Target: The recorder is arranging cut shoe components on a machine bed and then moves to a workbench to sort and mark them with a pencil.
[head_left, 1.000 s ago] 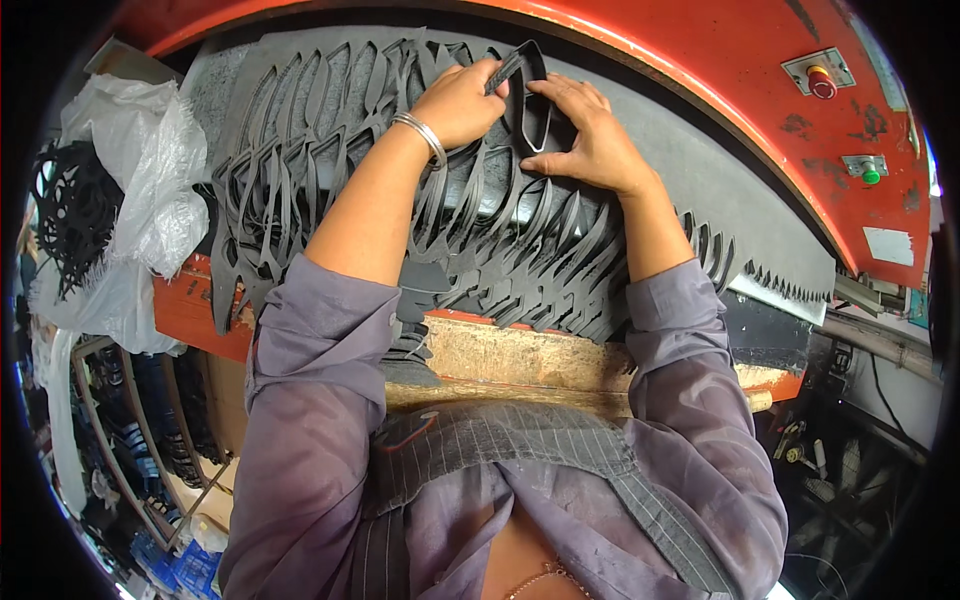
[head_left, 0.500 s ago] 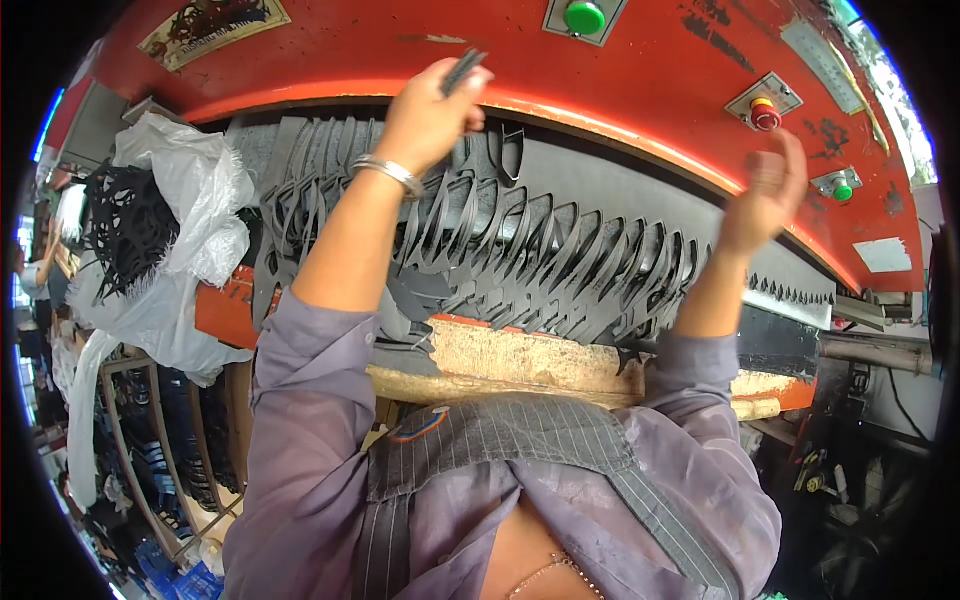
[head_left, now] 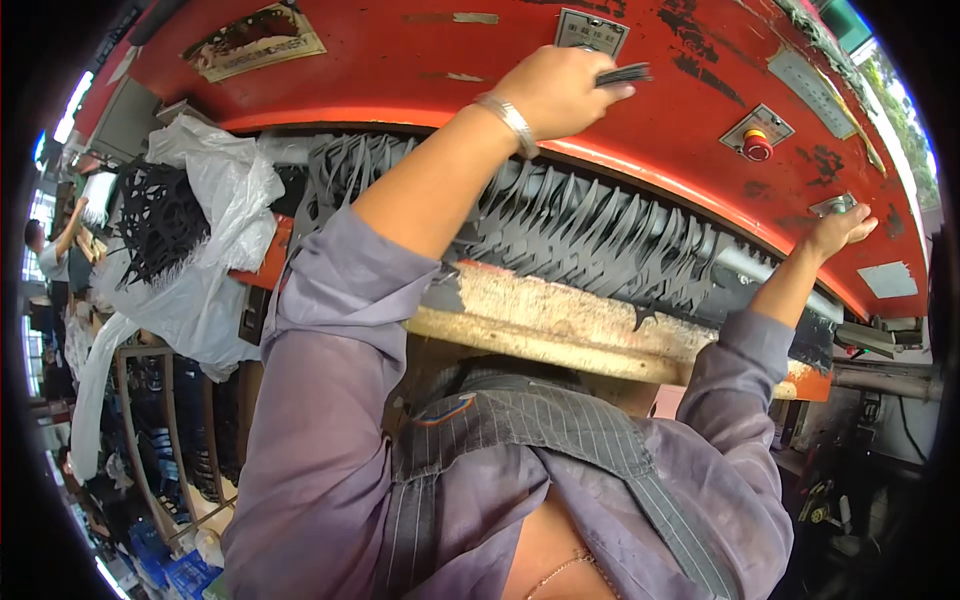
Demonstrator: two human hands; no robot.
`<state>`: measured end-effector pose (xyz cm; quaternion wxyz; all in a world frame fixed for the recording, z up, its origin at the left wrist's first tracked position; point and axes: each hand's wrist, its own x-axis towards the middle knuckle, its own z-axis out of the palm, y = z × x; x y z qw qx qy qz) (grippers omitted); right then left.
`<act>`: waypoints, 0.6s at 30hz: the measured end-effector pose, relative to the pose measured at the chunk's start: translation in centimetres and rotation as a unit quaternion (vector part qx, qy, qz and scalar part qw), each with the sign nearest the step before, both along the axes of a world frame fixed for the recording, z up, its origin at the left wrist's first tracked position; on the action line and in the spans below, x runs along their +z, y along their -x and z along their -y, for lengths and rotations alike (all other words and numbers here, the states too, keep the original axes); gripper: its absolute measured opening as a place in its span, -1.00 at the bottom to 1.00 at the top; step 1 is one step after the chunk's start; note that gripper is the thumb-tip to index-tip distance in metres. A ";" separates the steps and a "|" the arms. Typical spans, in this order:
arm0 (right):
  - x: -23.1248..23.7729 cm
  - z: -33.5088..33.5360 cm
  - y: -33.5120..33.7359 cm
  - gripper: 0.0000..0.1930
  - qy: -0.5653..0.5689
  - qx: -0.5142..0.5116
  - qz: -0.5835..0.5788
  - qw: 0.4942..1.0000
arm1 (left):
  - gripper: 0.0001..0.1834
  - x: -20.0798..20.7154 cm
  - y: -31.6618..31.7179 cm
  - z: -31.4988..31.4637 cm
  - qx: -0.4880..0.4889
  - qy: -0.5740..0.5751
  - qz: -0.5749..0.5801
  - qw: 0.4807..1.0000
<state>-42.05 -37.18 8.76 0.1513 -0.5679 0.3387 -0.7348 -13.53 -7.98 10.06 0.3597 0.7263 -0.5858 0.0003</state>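
My left hand [head_left: 572, 92] is closed around a small stack of thin dark grey pieces [head_left: 624, 75], which stick out past its fingers. It rests against the red machine front at the upper button plate [head_left: 592, 32], hiding the button there. My right hand [head_left: 838, 230] is at the right-hand button plate [head_left: 832, 205], covering that button, its fingers stretched out and apart. Below the red front lies cut grey sheet material [head_left: 580, 235], a web of narrow loops and strips on the machine bed. Its left part is partly hidden by my left forearm.
A red stop button [head_left: 757, 146] sits on the machine front [head_left: 660, 110] between my hands. At left, a white plastic sack [head_left: 225, 190] holds black cut-out scraps [head_left: 165, 225]. A worn pale board edge [head_left: 570, 310] runs along the bed before me. Another person [head_left: 55, 255] stands far left.
My left hand has moved right onto the upper button, still with the dark pieces. My right hand has gone right and down to the right-hand button. Both green buttons are now covered.
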 end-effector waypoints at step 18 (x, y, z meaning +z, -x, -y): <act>-14.3 -35.0 -1.9 -0.57 0.034 0.361 -0.625 0.691 | -0.64 -8.9 -0.9 -20.1 0.150 0.236 -0.585 0.761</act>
